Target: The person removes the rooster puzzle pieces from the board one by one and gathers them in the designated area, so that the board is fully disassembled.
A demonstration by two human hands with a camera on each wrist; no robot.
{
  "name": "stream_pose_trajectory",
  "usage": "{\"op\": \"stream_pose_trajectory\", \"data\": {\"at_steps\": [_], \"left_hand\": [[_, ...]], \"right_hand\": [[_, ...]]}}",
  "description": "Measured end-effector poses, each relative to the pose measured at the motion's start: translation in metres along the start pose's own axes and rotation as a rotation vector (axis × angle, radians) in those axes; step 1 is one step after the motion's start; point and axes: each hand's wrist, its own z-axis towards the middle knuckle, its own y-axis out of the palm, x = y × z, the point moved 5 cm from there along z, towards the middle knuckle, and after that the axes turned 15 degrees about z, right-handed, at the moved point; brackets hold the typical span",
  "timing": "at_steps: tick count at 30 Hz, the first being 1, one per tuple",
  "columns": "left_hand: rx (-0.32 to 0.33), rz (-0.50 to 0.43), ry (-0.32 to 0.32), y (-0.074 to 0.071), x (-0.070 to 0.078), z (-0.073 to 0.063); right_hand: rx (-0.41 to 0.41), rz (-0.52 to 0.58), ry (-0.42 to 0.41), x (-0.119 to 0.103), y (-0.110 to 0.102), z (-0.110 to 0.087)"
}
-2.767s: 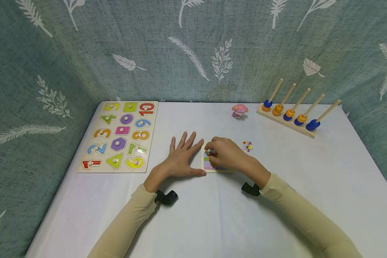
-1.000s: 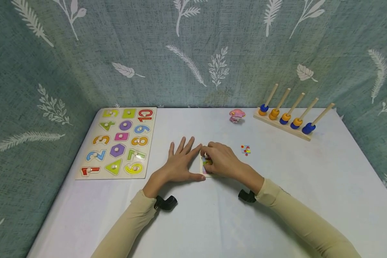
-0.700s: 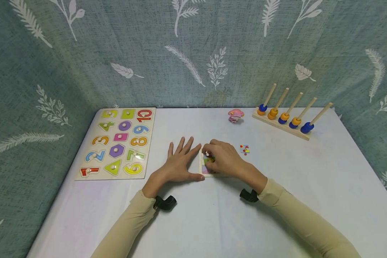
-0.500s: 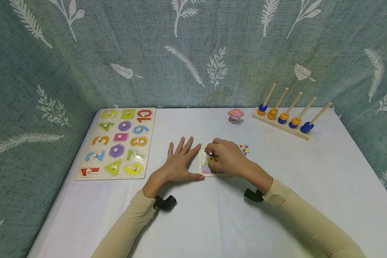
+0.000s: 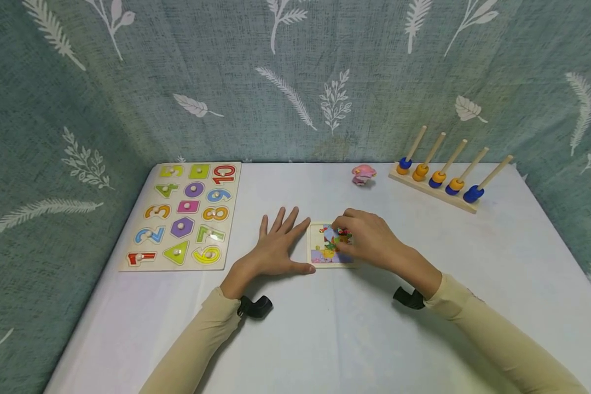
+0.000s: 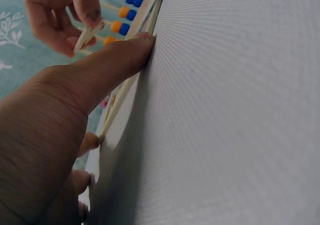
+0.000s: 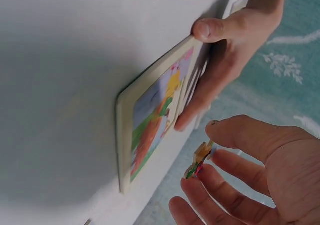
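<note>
A small wooden jigsaw puzzle board [image 5: 317, 255] with a colourful picture lies on the white table. At its upper left, a gap of bare wood shows. My left hand [image 5: 278, 249] lies with fingers spread on the table, its thumb and index fingertip touching the board's left corners. Above the board, my right hand [image 5: 371, 238] pinches a puzzle piece [image 7: 199, 159] between thumb and fingers. That piece is held up off the board and tilted in the right wrist view. Part of the board's right side is hidden under the right hand in the head view.
A number-and-shape peg board [image 5: 182, 216] lies at the left. Towards the back stand a pink toy figure [image 5: 363, 174] and, farther right, a wooden bead stacker [image 5: 433, 189] with upright pegs. A patterned cloth [image 5: 295, 82] hangs behind the table [image 5: 295, 339].
My right hand has moved right with the pinched piece, uncovering more of the board and covering the loose piece seen earlier at its right. The left hand keeps its place at the board.
</note>
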Motion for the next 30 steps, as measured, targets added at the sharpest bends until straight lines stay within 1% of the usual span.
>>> {"op": "stream_pose_trajectory", "data": {"at_steps": [5, 11, 22, 30], "left_hand": [[0.008, -0.006, -0.004, 0.000, -0.001, -0.001], [0.004, -0.008, 0.008, 0.001, -0.001, -0.001], [-0.011, 0.000, 0.001, 0.000, -0.001, 0.000], [0.007, 0.001, 0.006, -0.001, 0.000, 0.000]], "right_hand": [[0.005, 0.002, 0.002, 0.002, -0.007, -0.006], [0.013, -0.025, 0.010, 0.008, -0.014, -0.015], [0.008, -0.054, 0.039, 0.019, -0.021, -0.026], [0.009, -0.072, 0.066, 0.027, -0.025, -0.034]]}}
